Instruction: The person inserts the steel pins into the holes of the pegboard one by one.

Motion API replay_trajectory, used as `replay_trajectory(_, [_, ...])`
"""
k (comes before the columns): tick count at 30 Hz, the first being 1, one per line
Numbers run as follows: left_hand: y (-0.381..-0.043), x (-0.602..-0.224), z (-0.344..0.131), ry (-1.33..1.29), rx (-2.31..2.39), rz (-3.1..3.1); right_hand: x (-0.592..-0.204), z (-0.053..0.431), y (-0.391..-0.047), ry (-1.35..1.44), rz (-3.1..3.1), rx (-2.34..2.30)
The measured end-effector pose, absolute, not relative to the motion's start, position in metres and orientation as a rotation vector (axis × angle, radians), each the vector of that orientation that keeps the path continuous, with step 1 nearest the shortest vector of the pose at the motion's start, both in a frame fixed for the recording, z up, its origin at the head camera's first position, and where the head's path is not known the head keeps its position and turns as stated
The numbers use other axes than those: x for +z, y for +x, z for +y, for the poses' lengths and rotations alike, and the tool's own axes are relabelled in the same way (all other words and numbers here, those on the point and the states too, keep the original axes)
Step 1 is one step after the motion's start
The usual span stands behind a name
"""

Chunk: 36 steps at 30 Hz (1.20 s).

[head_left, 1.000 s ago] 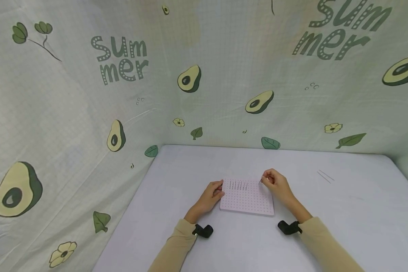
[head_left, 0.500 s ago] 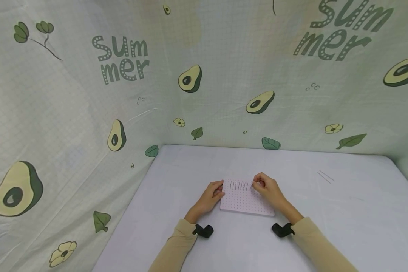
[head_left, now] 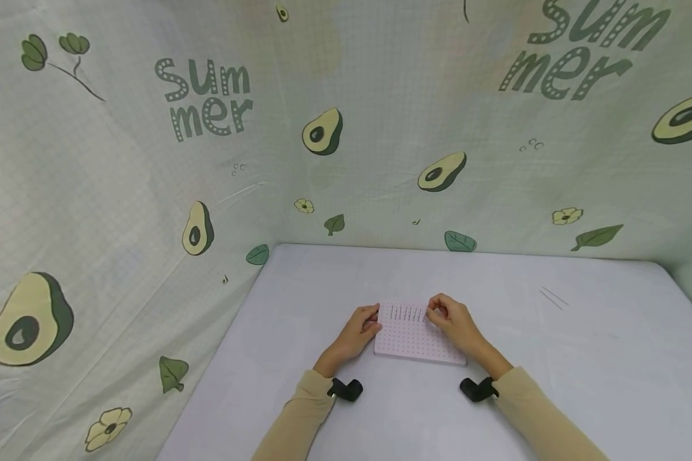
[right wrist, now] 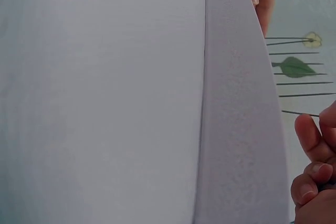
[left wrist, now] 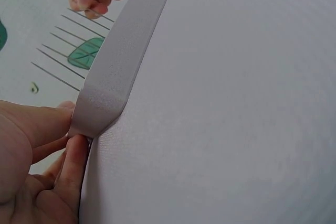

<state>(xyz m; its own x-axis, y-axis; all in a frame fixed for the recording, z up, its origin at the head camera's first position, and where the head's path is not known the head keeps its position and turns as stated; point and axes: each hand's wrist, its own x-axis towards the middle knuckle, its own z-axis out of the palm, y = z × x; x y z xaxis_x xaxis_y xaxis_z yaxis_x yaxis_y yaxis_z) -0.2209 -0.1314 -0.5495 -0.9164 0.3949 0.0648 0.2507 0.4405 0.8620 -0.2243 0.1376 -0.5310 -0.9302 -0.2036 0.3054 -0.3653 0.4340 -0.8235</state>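
Observation:
A pale pink board (head_left: 415, 351) with a grid of small holes lies on the table. My left hand (head_left: 352, 334) holds it by its left edge, thumb and fingers at the corner in the left wrist view. Several thin dark metal pins (head_left: 405, 313) stand upright in a row along the board's far side. At the right end of that row, my right hand (head_left: 453, 325) pinches a thin metal pin (right wrist: 296, 112) between thumb and index finger. That pin's lower end reaches behind the board's edge in the right wrist view, which hides its foot.
Two more thin metal pins (head_left: 555, 296) lie on the white table (head_left: 611, 384) to the right. A black camera (head_left: 346, 390) sits on the left wrist and another black camera (head_left: 477, 389) on the right. A curtain (head_left: 380, 83) with an avocado print hangs behind.
My right hand has moved left with its pin, from near the board's far right corner to the end of the row of pins. The left hand and board have stayed put.

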Motion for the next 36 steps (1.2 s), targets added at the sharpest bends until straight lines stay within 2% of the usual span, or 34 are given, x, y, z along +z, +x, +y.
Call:
replay_trajectory(21, [-0.219,-0.549,-0.131,0.571,1.502,2.538,-0.527,0.140,-0.220,0.538,-2.613,1.367])
replay_trajectory(30, [-0.200,-0.514,-0.124,0.664,1.547,2.529,-0.521,0.153,-0.222,0.523,-2.579,1.379])
replay_trajectory(36, [-0.212,-0.539,-0.127,0.657,1.511,2.569,-0.517,0.165,-0.223,0.475,-2.576,1.408])
